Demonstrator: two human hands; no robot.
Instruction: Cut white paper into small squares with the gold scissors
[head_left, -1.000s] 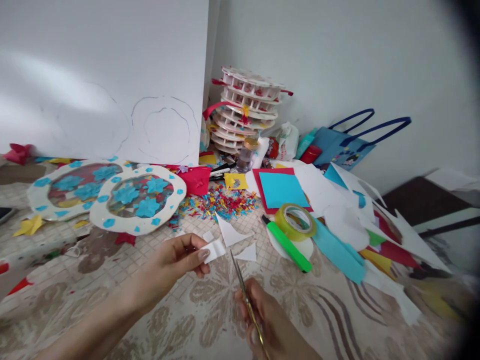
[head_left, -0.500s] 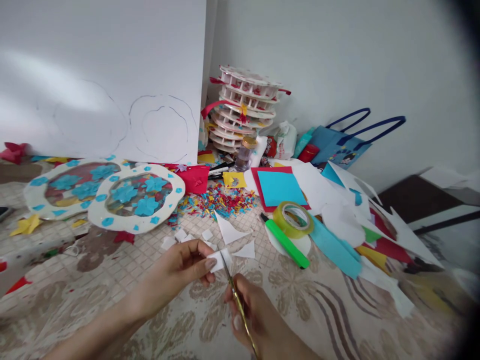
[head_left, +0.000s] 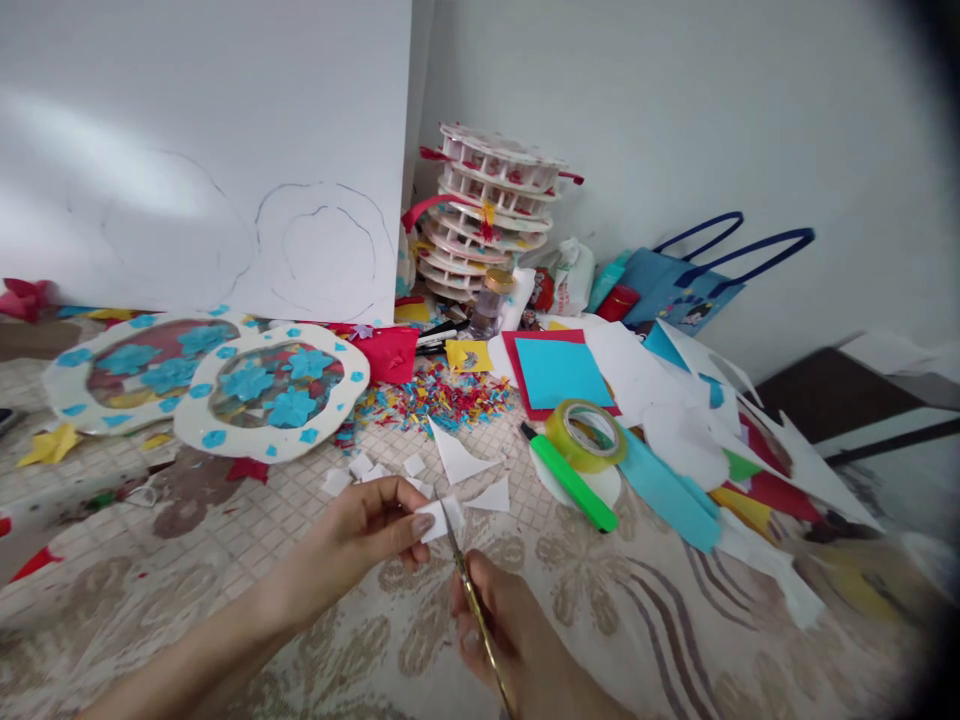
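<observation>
Between its thumb and fingers, my left hand (head_left: 375, 527) pinches a small white piece of paper (head_left: 433, 523). My right hand (head_left: 501, 612) is closed round a pair of scissors (head_left: 469, 592) with gold-coloured handles, and the blades lie across the paper's right part. Just beyond my left hand, several small white paper squares (head_left: 360, 467) are scattered on the patterned cloth. Two pointed white offcuts lie near the blade tips, the larger offcut (head_left: 456, 458) behind the smaller offcut (head_left: 491, 495).
A green cutter (head_left: 574, 482) and a tape roll (head_left: 585, 436) lie to the right, before blue paper (head_left: 562, 373). Confetti (head_left: 442, 398) covers the middle. Two decorated white rings (head_left: 196, 428) stand left, a tiered model (head_left: 491, 215) and a blue bag (head_left: 675, 290) behind.
The view has shifted very slightly. Both hands keep nearly the same place, with the scissors still across the white paper.
</observation>
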